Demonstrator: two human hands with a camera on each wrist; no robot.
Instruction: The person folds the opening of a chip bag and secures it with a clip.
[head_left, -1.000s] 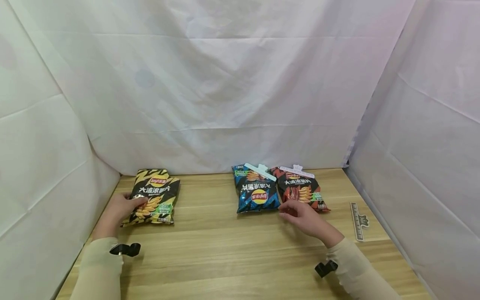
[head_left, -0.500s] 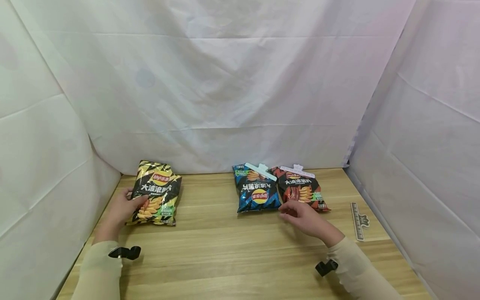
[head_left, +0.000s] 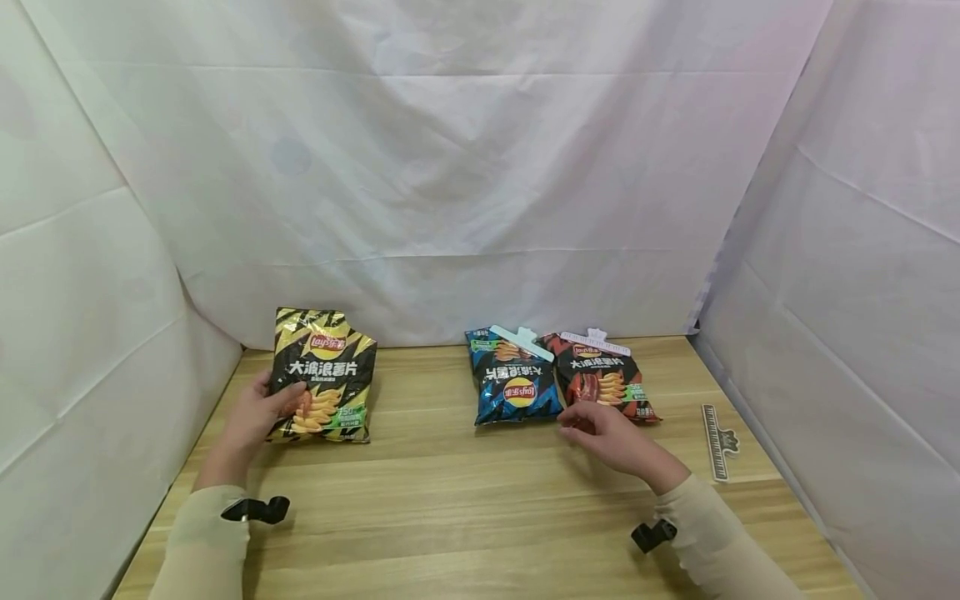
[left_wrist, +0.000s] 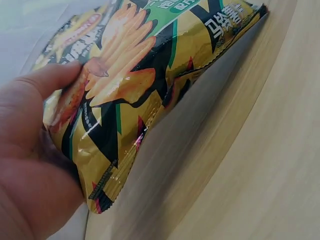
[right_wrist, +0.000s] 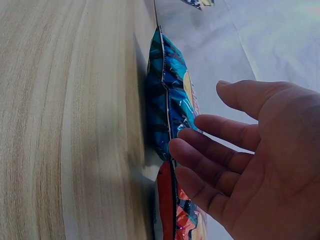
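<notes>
My left hand (head_left: 255, 417) grips the left side of a yellow-and-black chip bag (head_left: 322, 375), thumb across its front and the other fingers hidden behind. In the left wrist view the bag's lower edge (left_wrist: 142, 135) tilts up off the wooden table. My right hand (head_left: 615, 437) hovers with relaxed fingers and nothing in it, close to the near edges of a blue chip bag (head_left: 516, 387) and a red chip bag (head_left: 592, 379). A pale blue clip (head_left: 522, 342) spans the top of the blue bag; a whitish clip (head_left: 595, 342) spans the top of the red one.
A loose clear clip (head_left: 716, 443) with a ridged bar lies toward the table's right edge. White cloth (head_left: 450, 167) hangs behind the wooden table (head_left: 435, 517) and along both sides. A black wrist mount sits on each sleeve.
My left hand has raised the yellow-and-black chip bag, tipping its top up and shifting it slightly right. The right hand, the other two bags and the loose clip have stayed put.
</notes>
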